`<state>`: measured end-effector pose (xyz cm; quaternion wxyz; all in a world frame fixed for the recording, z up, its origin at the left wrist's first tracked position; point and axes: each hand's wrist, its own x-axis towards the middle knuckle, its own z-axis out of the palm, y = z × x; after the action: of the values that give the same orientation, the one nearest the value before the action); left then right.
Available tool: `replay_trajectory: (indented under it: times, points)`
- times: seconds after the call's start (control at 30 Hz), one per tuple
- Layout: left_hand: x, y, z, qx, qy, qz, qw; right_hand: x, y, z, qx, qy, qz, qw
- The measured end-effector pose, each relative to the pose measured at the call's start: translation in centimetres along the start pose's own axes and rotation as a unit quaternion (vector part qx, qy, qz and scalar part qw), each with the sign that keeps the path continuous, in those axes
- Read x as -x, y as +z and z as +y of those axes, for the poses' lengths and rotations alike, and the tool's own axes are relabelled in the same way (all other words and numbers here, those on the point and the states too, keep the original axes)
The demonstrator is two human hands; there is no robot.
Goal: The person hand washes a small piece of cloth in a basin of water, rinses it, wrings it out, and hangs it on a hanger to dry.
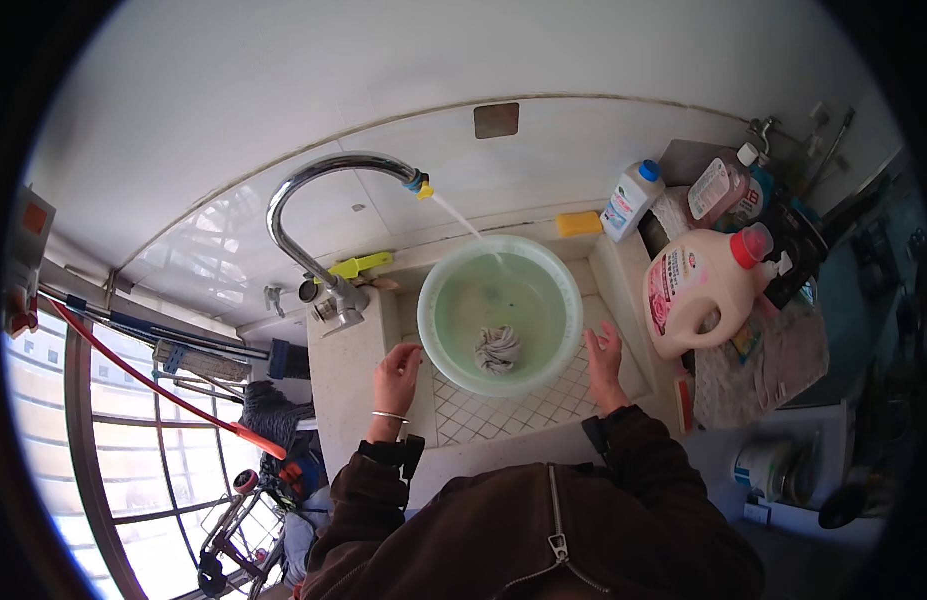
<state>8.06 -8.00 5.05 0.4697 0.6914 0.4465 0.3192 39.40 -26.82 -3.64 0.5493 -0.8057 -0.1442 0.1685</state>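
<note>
A pale green plastic basin (429, 352) holding water stands in a stone sink (501, 424). A wrung, twisted grey cloth (498, 350) lies in the basin, towards its near side. From the yellow-tipped spout of a chrome faucet (302, 180), water runs into the basin's far side. My left hand (397, 374), with a bangle at the wrist, hovers left of the basin with bent fingers and nothing in it. On the right, beside the basin's rim, my right hand (605, 363) is empty with its fingers apart.
Right of the sink stand a large detergent jug (692, 292), a white bottle with a blue cap (631, 201) and other bottles. A yellow sponge (580, 224) rests on the back ledge. A lime-green brush (361, 265) lies behind the faucet. Mops (272, 412) hang at the left.
</note>
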Motion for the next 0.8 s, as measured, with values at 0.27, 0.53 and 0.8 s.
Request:
replay_trajectory:
  times: [0.27,0.53,0.8]
  points:
    - [0.5,6.6,-1.0,0.008,-0.063,-0.134,0.989,0.8,3.5,-3.0,-0.117,-0.007,-0.322,0.94]
    - [-3.2,7.2,-2.2,-0.142,-0.002,-0.083,0.986,0.4,8.9,-4.3,0.217,-0.186,-0.482,0.828]
    - [-2.0,3.9,-2.0,-0.073,-0.045,-0.103,0.991,2.5,12.4,-1.3,0.427,-0.264,-0.486,0.716]
